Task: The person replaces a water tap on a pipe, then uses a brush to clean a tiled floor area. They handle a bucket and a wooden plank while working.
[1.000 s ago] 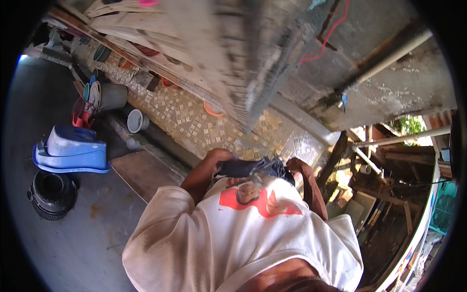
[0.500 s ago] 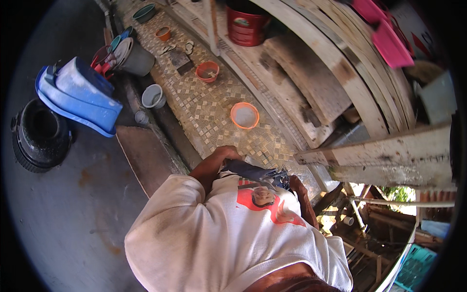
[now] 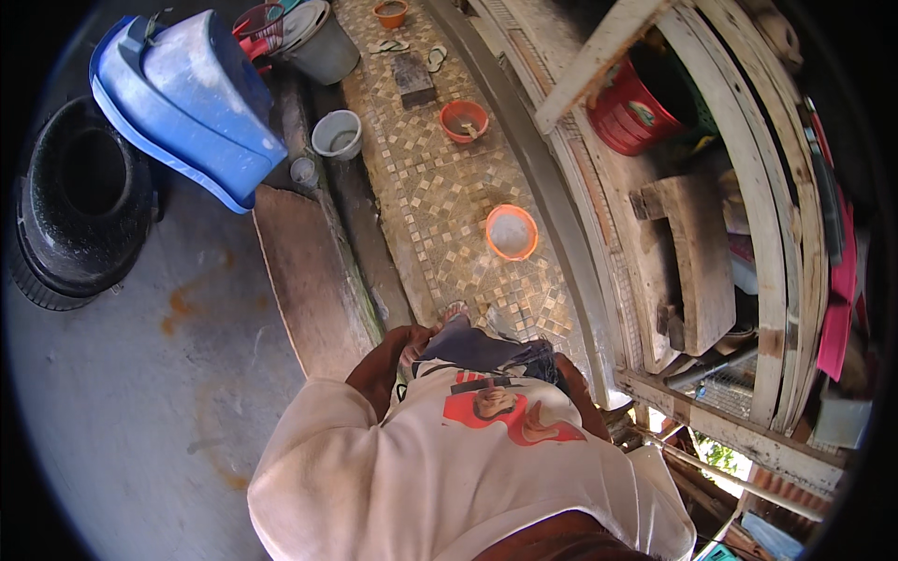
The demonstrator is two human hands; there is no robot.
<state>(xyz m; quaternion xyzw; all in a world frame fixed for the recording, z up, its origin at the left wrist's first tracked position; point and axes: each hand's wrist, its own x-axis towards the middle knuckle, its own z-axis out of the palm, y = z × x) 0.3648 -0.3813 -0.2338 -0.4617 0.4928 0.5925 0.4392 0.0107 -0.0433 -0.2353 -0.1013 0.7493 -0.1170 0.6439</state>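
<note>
My left hand [image 3: 416, 345] is at the left side of my dark shorts [image 3: 486, 350], close against the cloth. Its fingers are too small and shaded to make out. On the other side, my right arm [image 3: 570, 376] hangs by the shorts, with its hand mostly hidden behind the white printed T-shirt [image 3: 449, 458]. A bare foot [image 3: 455, 310] shows on the tiled floor [image 3: 426, 238]. Ahead of me stands an orange basin [image 3: 512, 233] with a pale grey content. Farther off is a red-orange basin [image 3: 464, 122] with a small light thing in it.
To the left are a grey bucket [image 3: 337, 136], a blue plastic tub [image 3: 192, 107] and a black round container [image 3: 84, 196]. A dark block [image 3: 412, 79] and sandals [image 3: 437, 58] lie farther ahead. Wooden shelving on the right holds a red bucket [image 3: 636, 107] and a wooden stool [image 3: 702, 262].
The view has turned, so the basins and the wooden shelving sit differently in it. My foot now shows beyond the shorts. My left hand stays near my left side.
</note>
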